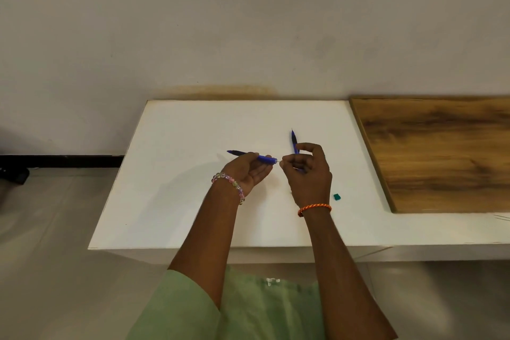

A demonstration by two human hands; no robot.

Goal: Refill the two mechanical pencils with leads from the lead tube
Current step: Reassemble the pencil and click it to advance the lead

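My left hand (245, 171) grips a blue mechanical pencil (263, 158) level above the white table (176, 174). Its tip points left and its open back end faces right. My right hand (309, 174) pinches a thin lead (279, 161) between thumb and forefinger, right at that open end. A second blue pencil (294, 141) points away from me behind my right hand, its lower part hidden by the fingers. I cannot tell whether it lies on the table or rests in that hand. No lead tube is visible.
A small teal piece (337, 196) lies on the table just right of my right wrist. A wooden board (441, 152) covers the table's right part. A wall stands close behind the table, and the floor drops off at its left edge.
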